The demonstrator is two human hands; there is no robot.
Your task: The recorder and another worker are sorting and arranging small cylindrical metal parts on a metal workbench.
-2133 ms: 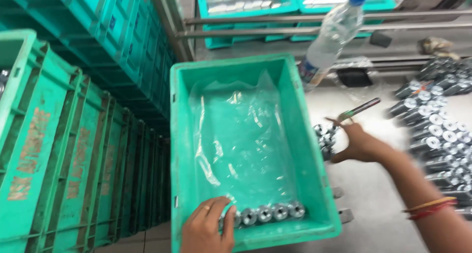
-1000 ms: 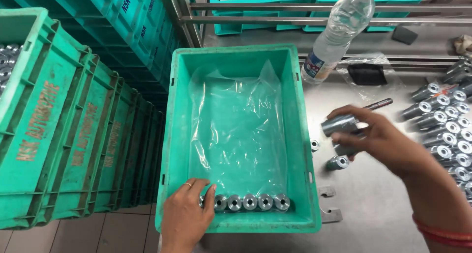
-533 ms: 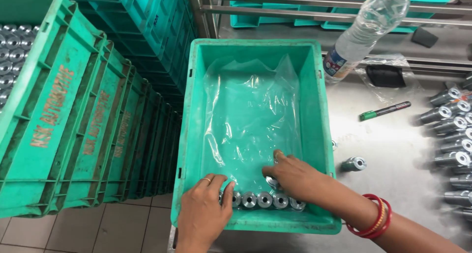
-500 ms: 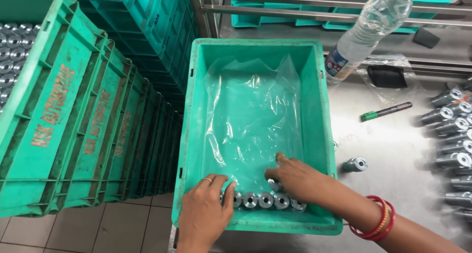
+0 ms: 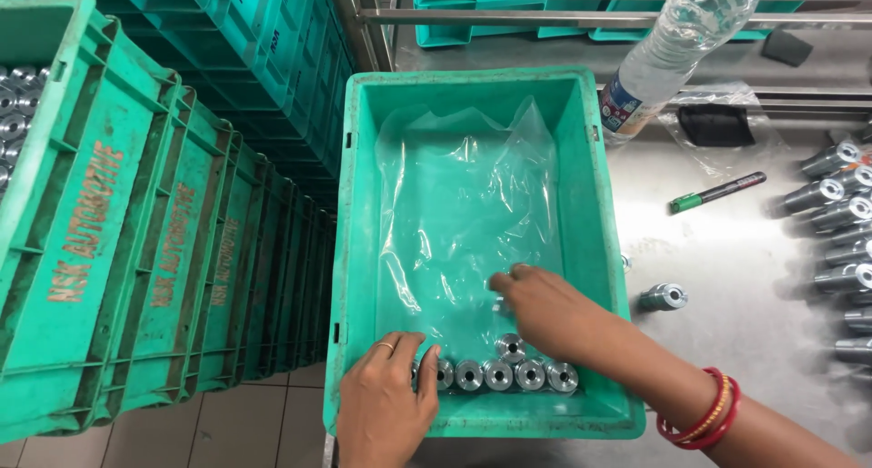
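Barely started: 1 short row of metal parts (image 5: pixel 509 373) sat at bottom of the lined crate (image 5: pixel 354 250), left hand (image 5: pixel 386 404) flat steadying it, right hand (image 5: pixel 545 309) curled setting another, many parts (image 5: pixel 831 214) waited at right.

Both my hands are bare, no gloves. My left hand (image 5: pixel 386 403) has a thin metal ring on one finger, plain band, no stone that I can see. Short nails on that hand. No sleeve showing on the left; wrist runs out of view at the bottom edge. My right hand (image 5: pixel 545 312) has no rings that I can see. Right forearm is bare too, no sleeve in view. On the right wrist I wear red bangles (image 5: pixel 707 412), thin round hoops stacked close together, a few of them, exact count hard to tell. No watch on either wrist.
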